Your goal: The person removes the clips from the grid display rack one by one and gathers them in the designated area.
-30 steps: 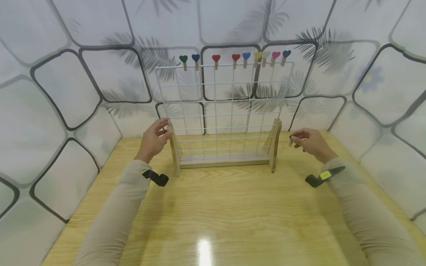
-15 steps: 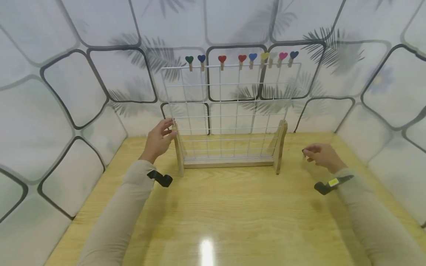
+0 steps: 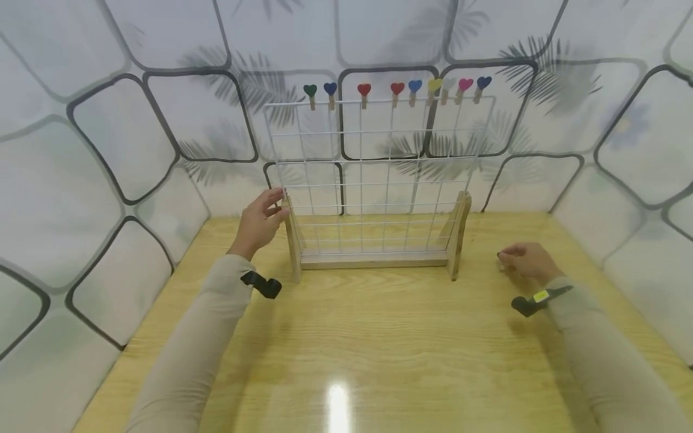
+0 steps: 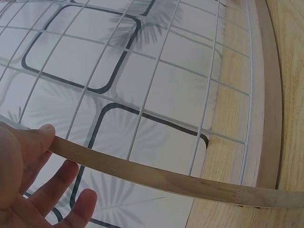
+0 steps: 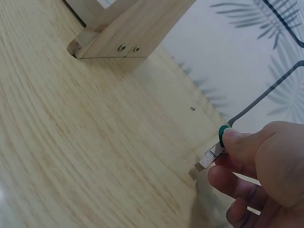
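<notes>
A white wire grid stands in a wooden stand. My left hand grips the stand's left upright, thumb on one side and fingers on the other in the left wrist view. Right of the stand, low over the table, my right hand pinches a small wooden clothespin between thumb and forefinger. Its green heart is partly covered by the thumb. Along the grid's top wire sit several heart clothespins, among them a green one, a pink one and a yellow one.
The light wooden table extends in front of the stand. A patterned wall encloses the back and both sides. In the right wrist view, a small dark speck lies on the table near the wall.
My right hand has lowered and come back from beside the stand's right upright, still pinching the clothespin. The left hand keeps its grip on the upright. The head view has shifted slightly.
</notes>
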Demonstrator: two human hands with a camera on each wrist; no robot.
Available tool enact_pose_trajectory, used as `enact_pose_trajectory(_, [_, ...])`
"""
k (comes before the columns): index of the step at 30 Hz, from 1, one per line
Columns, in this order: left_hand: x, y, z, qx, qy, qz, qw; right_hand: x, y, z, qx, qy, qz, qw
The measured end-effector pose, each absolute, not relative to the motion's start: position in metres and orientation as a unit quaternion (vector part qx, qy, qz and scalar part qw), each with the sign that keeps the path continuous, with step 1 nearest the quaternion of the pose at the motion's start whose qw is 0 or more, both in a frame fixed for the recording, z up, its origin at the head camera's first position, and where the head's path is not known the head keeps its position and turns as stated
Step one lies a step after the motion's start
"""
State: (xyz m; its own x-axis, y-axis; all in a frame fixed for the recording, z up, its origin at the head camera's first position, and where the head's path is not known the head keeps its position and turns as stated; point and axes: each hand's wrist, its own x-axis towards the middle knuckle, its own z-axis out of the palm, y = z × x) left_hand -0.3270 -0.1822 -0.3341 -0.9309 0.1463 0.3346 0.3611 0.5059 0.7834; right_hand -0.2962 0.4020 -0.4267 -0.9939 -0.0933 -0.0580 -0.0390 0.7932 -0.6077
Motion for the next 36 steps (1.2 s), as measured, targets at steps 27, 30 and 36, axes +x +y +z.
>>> enact_pose_trajectory(27, [-0.326,-0.186,-0.336,-0.135,-0.858,-0.485,0.100,-0.302,0.403,-0.442,-0.036,0.959,-0.282,0.020])
enact_pose_trajectory(30, [-0.326,-0.185,-0.336,-0.138,-0.856,-0.488,0.100,-0.301,0.404,-0.440,-0.025,0.956,-0.292,0.030])
enact_pose_trajectory(36, [-0.326,-0.183,-0.336,-0.141,-0.856,-0.487,0.102,-0.299,0.404,-0.432,-0.017,0.937,-0.349,0.021])
